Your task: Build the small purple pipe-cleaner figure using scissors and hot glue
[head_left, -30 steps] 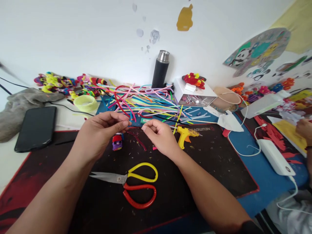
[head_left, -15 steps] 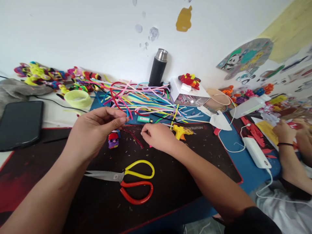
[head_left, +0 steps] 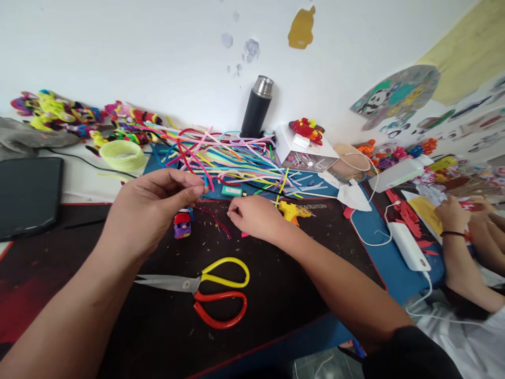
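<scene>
Right hand (head_left: 258, 217) has turned palm-down, fingers curled, hold unclear; left hand (head_left: 142, 213) has thumb and forefinger together, contents unclear, best held steady and light near figure (head_left: 182, 225) and red strip (head_left: 219, 222) on mat (head_left: 284, 300).

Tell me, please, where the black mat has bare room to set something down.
Mat is bare between the scissors' handles and the right forearm, and beyond that forearm, right of the glue gun. It is crowded behind the hands, at the fuzzy stems, and around the small figure.
</scene>
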Motion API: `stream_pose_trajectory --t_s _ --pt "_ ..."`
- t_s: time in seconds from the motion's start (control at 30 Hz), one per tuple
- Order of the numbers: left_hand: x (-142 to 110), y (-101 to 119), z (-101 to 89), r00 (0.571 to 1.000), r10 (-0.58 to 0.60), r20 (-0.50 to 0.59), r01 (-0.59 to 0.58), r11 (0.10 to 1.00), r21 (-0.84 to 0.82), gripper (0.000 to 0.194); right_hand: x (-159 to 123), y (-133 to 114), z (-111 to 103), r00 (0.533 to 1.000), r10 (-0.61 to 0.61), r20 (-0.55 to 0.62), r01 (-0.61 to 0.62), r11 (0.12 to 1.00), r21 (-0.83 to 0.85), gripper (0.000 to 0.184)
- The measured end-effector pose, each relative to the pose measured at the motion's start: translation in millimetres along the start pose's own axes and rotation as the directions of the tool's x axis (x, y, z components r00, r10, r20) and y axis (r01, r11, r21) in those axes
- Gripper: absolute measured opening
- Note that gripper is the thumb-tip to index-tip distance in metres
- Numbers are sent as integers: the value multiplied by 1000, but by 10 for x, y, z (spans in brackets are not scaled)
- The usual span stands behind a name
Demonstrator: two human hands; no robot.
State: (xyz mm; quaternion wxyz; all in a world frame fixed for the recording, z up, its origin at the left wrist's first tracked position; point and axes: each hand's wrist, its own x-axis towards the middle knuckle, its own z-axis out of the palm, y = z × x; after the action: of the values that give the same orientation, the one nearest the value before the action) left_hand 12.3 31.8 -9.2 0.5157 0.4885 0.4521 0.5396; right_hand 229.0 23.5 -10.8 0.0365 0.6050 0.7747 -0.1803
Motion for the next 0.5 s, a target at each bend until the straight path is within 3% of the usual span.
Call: stream_pose_trajectory --t_s 0.33,0.5 --pt "3 -11 -26 1000 12 8 -12 1000 9 23 -48 36 -26 999 11 -33 -9 998 62 25" --pt "-7 -11 -7 1000 10 1 -10 1000 -5 20 -88 155 91 980 34 -197 39 935 353 21"
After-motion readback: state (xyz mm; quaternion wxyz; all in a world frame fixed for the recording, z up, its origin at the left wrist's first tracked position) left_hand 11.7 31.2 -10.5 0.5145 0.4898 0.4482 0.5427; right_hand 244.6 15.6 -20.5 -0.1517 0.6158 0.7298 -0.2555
